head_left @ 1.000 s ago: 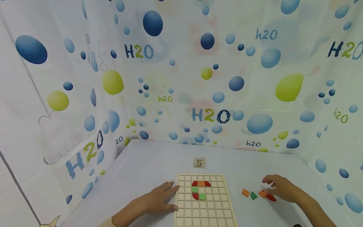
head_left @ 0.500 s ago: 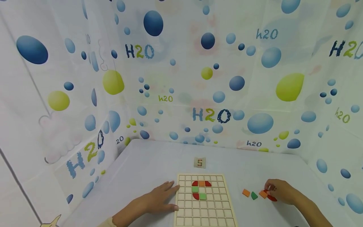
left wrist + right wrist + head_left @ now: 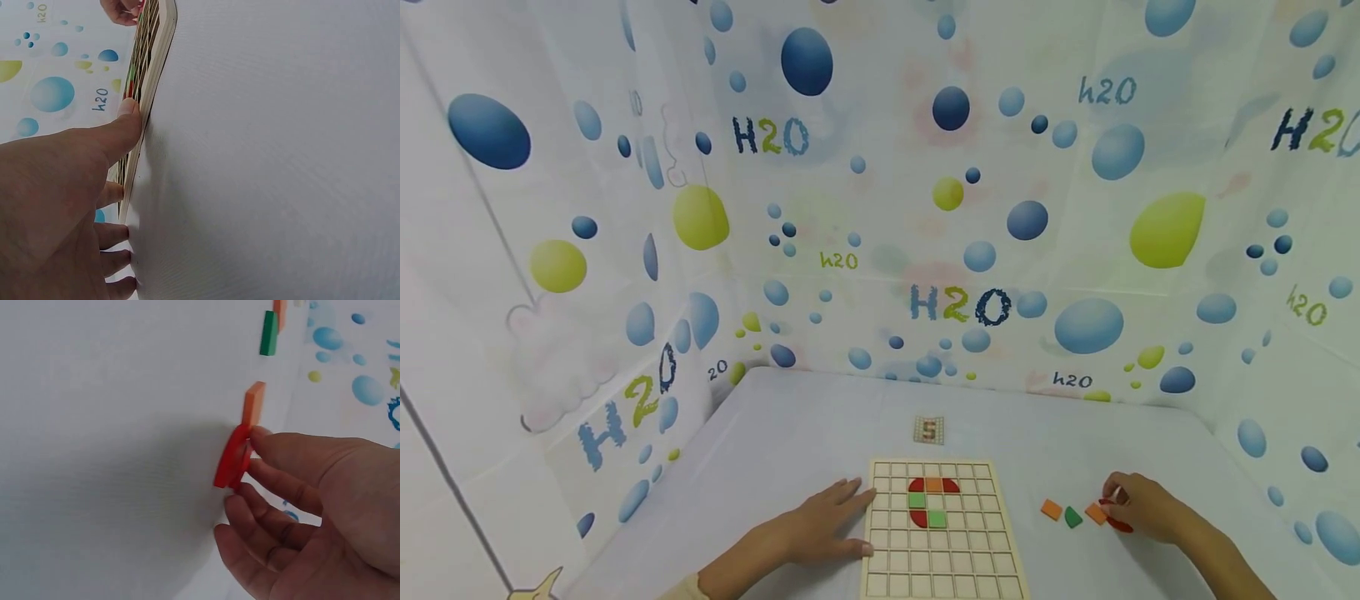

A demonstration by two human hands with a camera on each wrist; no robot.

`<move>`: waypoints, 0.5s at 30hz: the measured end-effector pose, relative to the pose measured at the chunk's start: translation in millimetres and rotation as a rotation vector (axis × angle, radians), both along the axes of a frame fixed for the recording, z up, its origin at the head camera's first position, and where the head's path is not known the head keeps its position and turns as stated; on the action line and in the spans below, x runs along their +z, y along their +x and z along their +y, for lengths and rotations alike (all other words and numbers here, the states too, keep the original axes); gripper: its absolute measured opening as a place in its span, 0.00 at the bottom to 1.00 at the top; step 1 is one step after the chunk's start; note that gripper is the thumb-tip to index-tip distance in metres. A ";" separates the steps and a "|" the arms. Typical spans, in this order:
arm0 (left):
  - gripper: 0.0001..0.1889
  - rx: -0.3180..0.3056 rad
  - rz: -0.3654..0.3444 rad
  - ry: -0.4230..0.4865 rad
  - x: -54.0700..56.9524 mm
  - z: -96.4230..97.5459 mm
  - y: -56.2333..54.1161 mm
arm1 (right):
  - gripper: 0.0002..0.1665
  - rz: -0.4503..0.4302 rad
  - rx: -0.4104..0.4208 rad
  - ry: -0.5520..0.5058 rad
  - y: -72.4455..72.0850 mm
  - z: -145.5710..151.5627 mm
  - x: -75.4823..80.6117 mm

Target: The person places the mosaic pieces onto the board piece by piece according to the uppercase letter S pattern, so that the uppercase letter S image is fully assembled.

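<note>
My left hand [image 3: 820, 529] lies with fingers spread along the left edge of a pale wooden grid board [image 3: 943, 562], its thumb and fingertips touching the rim. Red rounded tiles, an orange square tile [image 3: 933, 485] and green square tiles [image 3: 937, 519] sit in the board's upper cells. To the right of the board, my right hand [image 3: 1150, 510] pinches a red tile [image 3: 244, 464] between thumb and fingers. Another red tile [image 3: 230, 455] lies right against it on the table. Just left of them is an orange tile [image 3: 253, 405].
A green tile [image 3: 1073, 517] and a second orange tile [image 3: 1051, 510] lie between the board and my right hand. Behind the board is a small card [image 3: 928, 430] with an S-like or 5-like pattern. A bubble-print curtain [image 3: 880, 217] surrounds the white table [image 3: 805, 408].
My right hand has lowered its fingers onto the red tiles and closed thumb and fingers on one. My left hand has stayed at the board's edge.
</note>
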State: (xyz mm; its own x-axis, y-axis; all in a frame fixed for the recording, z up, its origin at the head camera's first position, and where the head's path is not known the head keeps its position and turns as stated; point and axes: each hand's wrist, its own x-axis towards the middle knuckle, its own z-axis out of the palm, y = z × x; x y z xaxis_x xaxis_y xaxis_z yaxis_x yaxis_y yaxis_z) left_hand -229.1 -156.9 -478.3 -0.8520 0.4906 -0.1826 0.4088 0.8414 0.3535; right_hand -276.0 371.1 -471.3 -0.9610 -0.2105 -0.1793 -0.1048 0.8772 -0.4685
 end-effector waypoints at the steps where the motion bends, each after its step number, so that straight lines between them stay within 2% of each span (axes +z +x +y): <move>1: 0.45 -0.001 0.000 0.001 0.4 -0.1 0.4 | 0.08 -0.009 0.000 -0.009 0.1 0.4 0.2; 8: 0.45 -0.010 -0.002 0.011 2.7 -0.2 3.1 | 0.08 -0.048 -0.010 -0.022 -0.4 4.1 -2.1; 15: 0.45 -0.005 -0.006 0.011 4.1 0.4 3.0 | 0.07 -0.013 -0.011 0.008 -0.7 3.3 -3.7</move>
State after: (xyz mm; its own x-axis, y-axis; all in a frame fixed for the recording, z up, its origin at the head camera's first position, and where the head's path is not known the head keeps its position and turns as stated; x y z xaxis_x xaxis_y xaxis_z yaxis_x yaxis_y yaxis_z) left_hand -226.1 -156.5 -474.2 -0.8482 0.4972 -0.1827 0.4110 0.8353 0.3652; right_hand -276.7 374.4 -475.0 -0.9607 -0.1988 -0.1937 -0.0892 0.8820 -0.4628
